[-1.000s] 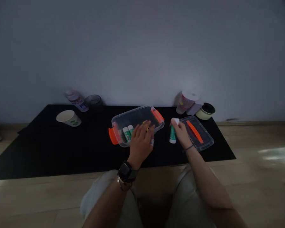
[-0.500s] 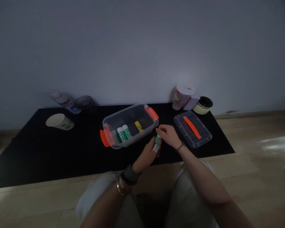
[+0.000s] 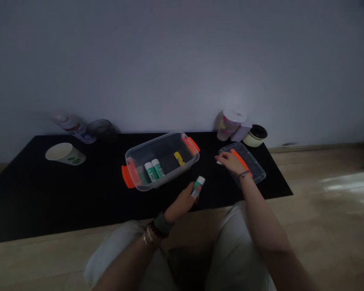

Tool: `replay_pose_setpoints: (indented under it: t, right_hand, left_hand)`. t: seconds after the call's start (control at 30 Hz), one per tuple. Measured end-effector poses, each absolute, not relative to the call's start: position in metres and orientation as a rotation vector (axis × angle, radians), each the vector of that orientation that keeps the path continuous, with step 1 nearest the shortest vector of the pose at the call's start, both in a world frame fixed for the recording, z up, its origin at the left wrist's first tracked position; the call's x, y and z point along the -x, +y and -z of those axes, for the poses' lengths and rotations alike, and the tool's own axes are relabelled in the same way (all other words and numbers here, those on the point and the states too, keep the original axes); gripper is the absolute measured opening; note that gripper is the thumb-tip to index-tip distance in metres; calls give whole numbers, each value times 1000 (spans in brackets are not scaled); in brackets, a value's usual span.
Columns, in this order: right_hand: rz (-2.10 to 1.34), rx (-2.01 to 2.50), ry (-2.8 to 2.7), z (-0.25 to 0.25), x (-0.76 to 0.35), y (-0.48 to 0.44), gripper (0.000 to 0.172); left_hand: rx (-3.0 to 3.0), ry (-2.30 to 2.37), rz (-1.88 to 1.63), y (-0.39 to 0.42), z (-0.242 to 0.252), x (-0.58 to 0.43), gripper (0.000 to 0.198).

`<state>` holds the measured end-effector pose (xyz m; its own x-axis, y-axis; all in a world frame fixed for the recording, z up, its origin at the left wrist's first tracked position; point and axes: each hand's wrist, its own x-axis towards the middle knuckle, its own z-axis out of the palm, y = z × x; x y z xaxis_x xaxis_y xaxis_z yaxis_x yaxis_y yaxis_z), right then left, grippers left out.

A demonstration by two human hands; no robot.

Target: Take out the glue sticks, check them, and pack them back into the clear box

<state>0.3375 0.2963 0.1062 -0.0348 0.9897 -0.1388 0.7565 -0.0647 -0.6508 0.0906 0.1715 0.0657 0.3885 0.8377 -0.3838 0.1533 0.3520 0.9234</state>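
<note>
— Mat (image 3: 79, 194), black, lying on a wooden floor (image 3: 330, 226): what is it carrying?

— One clear plastic box (image 3: 166, 146) with orange end handles, sitting slantwise at the middle of the far edge. One clear lid (image 3: 248, 165) with an orange strip, lying toward the far right corner. One paper cup (image 3: 65, 154), tipping on its side toward the left end.

— Beyond the far edge?

— One toppled bottle (image 3: 74, 127), one dark tumbler (image 3: 101, 130), one white-lidded cup (image 3: 230, 123), one lilac carton (image 3: 242, 132), one cream bowl (image 3: 255, 136).

— Box contents?

— Two green-and-white glue sticks (image 3: 151, 171), lying side by side, and one yellow item (image 3: 179, 158), too small to name.

— Hands?

— Left hand (image 3: 180, 201) is gripping a third glue stick (image 3: 198, 183) by its lower end, just off the box's near corner and over the mat's near edge. The stick's long axis is pointing up and away, white end leading. Right hand (image 3: 230, 161) is lying well apart from the stick, fingers extended over the lid's near edge, with a small white bit (image 3: 219, 163) showing at the fingertips. Whether it is pinching that bit, I cannot tell.
</note>
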Motion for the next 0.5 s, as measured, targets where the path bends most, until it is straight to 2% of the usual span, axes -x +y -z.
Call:
replay_pose_setpoints:
  t: [0.1, 0.23, 0.37, 0.5]
  right_hand:
    - [-887, 2131, -2083, -81, -334, 301, 19]
    - [-726, 2298, -2181, -67, -328, 303, 29]
    - [-531, 2281, -2087, -73, -325, 302, 39]
    - [-314, 2091, -1941, -86, -317, 297, 32]
  left_hand:
    - [-1333, 1341, -609, 197, -59, -84, 40]
    - [-1502, 1455, -684, 223, -57, -73, 40]
    - [-1705, 1525, -706, 234, -50, -70, 44]
    - [-1893, 1594, -603, 233, -42, -78, 50]
